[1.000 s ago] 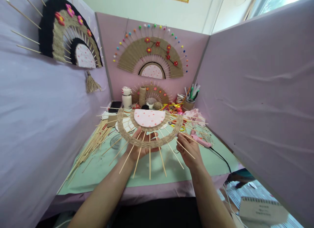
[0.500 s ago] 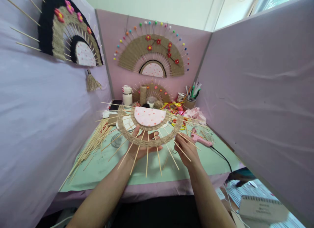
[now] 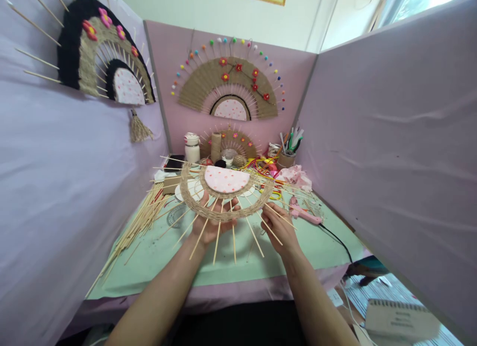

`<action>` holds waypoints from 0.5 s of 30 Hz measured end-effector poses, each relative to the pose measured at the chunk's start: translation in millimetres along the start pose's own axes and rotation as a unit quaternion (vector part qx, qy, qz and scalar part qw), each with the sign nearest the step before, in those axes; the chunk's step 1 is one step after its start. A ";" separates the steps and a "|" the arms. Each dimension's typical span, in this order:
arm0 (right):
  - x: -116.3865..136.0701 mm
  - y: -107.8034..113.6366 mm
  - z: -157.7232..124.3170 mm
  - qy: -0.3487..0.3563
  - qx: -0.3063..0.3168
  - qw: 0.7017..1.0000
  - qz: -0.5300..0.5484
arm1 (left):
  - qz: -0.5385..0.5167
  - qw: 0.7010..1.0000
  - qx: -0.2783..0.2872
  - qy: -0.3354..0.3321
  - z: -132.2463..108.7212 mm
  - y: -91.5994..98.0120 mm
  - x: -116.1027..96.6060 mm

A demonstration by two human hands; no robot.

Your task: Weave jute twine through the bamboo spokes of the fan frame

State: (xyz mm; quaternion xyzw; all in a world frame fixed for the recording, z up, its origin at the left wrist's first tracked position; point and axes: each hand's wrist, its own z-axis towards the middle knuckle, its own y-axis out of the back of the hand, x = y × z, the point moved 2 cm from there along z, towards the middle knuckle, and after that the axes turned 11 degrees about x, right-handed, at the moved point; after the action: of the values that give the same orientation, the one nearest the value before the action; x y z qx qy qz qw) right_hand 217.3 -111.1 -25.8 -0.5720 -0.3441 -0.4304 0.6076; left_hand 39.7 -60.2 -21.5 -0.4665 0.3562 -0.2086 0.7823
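Observation:
A half-round fan (image 3: pixel 219 216) of thin wooden sticks and woven jute twine is held above the table, its sticks fanning out toward me. At its centre is a white half-disc with pink dots (image 3: pixel 226 179). My left hand (image 3: pixel 214 226) holds the fan from underneath, its fingers spread behind the sticks and partly hidden by them. At the right part of the twine band, my right hand (image 3: pixel 278 226) is closed in a pinch among the sticks. Whether a loose twine end is between those fingertips I cannot make out.
Loose sticks (image 3: pixel 139 221) lie at the left of the green-covered table (image 3: pixel 156 274). A pink glue gun (image 3: pixel 305 214) rests at the right with its cord. Twine spool (image 3: pixel 216 146), white bottle (image 3: pixel 192 149) and tool cup (image 3: pixel 286 159) stand behind. Finished fans (image 3: pixel 194 90) hang on the partitions.
The fan has tilted flatter and shifted slightly left, with its near sticks swinging left. Both hands still hold it. The camera view has tipped up a little.

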 end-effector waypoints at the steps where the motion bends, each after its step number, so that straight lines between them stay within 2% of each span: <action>1: -0.7 -1.1 0.4 -0.003 -0.001 1.000 0.000 | 0.000 1.000 -0.004 -0.006 -0.4 0.3 -1.2; 10: -6.6 0.8 -2.1 -0.016 0.012 0.999 0.033 | -0.004 1.000 -0.027 -0.015 0.9 -5.4 -1.6; 15: -3.5 2.7 -4.2 -0.055 0.076 0.991 0.090 | -0.002 0.999 -0.039 -0.027 -0.2 -7.2 -6.2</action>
State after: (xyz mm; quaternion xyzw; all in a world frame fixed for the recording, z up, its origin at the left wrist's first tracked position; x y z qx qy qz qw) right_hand 218.1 -114.9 -30.5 -0.5760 -0.3558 -0.3142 0.6655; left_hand 35.5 -59.6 -13.0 -0.5027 0.3420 -0.1835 0.7724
